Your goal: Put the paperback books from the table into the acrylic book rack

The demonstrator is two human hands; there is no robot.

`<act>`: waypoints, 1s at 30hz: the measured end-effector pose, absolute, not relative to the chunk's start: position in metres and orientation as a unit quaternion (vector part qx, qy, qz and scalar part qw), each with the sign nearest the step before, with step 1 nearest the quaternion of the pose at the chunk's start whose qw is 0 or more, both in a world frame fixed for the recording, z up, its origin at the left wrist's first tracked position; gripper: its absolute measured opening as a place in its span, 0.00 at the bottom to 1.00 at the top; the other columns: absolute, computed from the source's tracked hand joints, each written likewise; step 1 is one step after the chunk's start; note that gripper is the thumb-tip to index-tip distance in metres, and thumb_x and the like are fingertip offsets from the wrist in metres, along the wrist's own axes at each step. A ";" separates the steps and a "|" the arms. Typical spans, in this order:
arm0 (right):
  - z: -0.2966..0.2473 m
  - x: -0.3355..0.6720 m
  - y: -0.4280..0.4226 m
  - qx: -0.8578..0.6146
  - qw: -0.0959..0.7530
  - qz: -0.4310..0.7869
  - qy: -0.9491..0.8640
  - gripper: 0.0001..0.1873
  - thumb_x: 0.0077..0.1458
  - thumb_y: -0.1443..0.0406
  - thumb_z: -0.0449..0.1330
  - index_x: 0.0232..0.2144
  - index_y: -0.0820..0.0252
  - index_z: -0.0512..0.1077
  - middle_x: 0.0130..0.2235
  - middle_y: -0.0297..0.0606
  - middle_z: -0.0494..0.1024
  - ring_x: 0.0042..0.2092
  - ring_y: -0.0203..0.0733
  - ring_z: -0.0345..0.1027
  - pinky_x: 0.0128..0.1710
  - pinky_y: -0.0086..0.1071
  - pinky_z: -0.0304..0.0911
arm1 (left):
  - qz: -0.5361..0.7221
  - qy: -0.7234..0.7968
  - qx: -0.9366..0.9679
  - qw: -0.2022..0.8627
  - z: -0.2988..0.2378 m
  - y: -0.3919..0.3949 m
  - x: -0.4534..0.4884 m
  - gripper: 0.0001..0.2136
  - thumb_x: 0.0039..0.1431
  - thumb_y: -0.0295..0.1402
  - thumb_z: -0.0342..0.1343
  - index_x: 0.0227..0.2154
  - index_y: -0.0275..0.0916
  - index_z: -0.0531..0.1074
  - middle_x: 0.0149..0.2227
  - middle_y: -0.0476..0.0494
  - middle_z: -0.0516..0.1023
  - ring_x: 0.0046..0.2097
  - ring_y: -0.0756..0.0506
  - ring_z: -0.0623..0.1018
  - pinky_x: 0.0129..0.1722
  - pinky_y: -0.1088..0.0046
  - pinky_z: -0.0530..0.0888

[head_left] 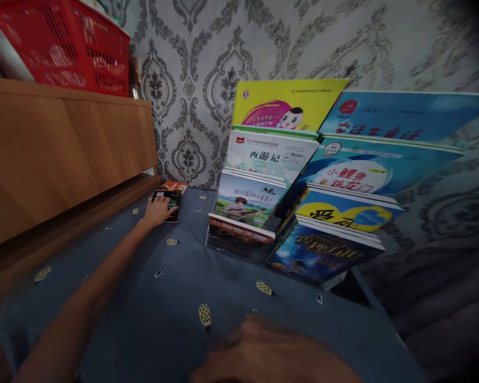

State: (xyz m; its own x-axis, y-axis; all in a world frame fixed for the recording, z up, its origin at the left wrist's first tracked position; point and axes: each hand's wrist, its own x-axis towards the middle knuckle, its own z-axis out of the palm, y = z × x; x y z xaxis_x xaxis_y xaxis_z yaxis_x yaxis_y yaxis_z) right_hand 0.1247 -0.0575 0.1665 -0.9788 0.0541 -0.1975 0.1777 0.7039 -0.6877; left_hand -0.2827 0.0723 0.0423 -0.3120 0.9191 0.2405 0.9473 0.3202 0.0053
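- At the far left corner of the desk [143, 319], a dark book [177, 215] is being partly covered by the left hand [157, 210]; fingers are being laid across its top, but whether they are clamped on it cannot be told.
- Against its far side, an orange book [175, 185] is being partly hidden.
- By the near edge, the right hand [271, 354] is being blurred; fingers apart or together, cannot be told.
- Toward the right edge, upright books [259, 199] are being displayed in two stepped columns.
- Beyond the left edge, a red basket [59, 58] is being borne by a wooden cabinet [83, 143].
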 end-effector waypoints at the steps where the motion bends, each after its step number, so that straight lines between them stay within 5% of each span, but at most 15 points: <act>1: 0.164 0.126 -0.059 0.077 0.065 -0.376 0.921 0.17 0.64 0.54 0.57 0.50 0.48 0.79 0.38 0.34 0.84 0.37 0.41 0.75 0.37 0.29 0.65 | -0.071 -0.816 -0.567 0.085 0.038 0.073 -0.286 0.29 0.69 0.51 0.40 0.63 0.38 0.63 0.66 0.29 0.65 0.67 0.33 0.64 0.62 0.47 0.63; 7: 0.149 0.121 -0.052 0.096 0.061 -0.381 0.917 0.24 0.61 0.51 0.61 0.56 0.51 0.75 0.39 0.37 0.83 0.42 0.44 0.74 0.47 0.34 0.63 | -0.047 -0.847 -0.529 0.020 0.009 0.065 -0.298 0.32 0.70 0.50 0.34 0.70 0.36 0.52 0.73 0.31 0.49 0.73 0.33 0.52 0.62 0.43 0.65; 12: 0.119 0.113 -0.041 0.128 0.083 -0.387 0.909 0.25 0.61 0.54 0.60 0.59 0.53 0.73 0.43 0.40 0.82 0.49 0.48 0.71 0.50 0.36 0.63 | -0.028 -0.843 -0.537 0.016 0.001 0.050 -0.293 0.34 0.69 0.51 0.33 0.70 0.33 0.51 0.73 0.32 0.47 0.73 0.35 0.50 0.64 0.47 0.63; 18: 0.066 0.130 -0.051 0.168 0.030 -0.438 0.883 0.21 0.61 0.57 0.58 0.54 0.54 0.76 0.49 0.42 0.80 0.53 0.50 0.69 0.54 0.40 0.63 | 0.001 -0.829 -0.559 0.028 0.016 0.039 -0.292 0.35 0.67 0.54 0.41 0.67 0.31 0.57 0.71 0.27 0.55 0.71 0.35 0.58 0.64 0.57 0.65; 21: 0.042 0.140 -0.057 0.220 -0.033 -0.513 0.829 0.22 0.62 0.54 0.56 0.52 0.57 0.77 0.43 0.43 0.80 0.44 0.45 0.74 0.45 0.37 0.68 | 0.019 -0.816 -0.576 0.043 0.027 0.039 -0.290 0.32 0.66 0.54 0.45 0.62 0.33 0.64 0.66 0.26 0.64 0.65 0.35 0.68 0.60 0.62 0.68; 24: 0.025 0.141 -0.061 0.237 -0.082 -0.601 0.759 0.26 0.61 0.50 0.55 0.51 0.62 0.76 0.35 0.40 0.78 0.33 0.39 0.73 0.36 0.33 0.68 | 0.042 -0.800 -0.595 0.061 0.036 0.040 -0.283 0.27 0.68 0.51 0.45 0.60 0.35 0.65 0.61 0.26 0.70 0.60 0.34 0.74 0.55 0.61 0.72; 30: 0.019 0.135 -0.065 0.254 -0.153 -0.651 0.699 0.26 0.58 0.46 0.59 0.44 0.62 0.78 0.31 0.36 0.75 0.29 0.36 0.70 0.34 0.32 0.66 | 0.098 -0.748 -0.650 0.091 0.039 0.039 -0.267 0.20 0.71 0.36 0.43 0.57 0.28 0.65 0.48 0.20 0.79 0.52 0.32 0.80 0.52 0.54 0.73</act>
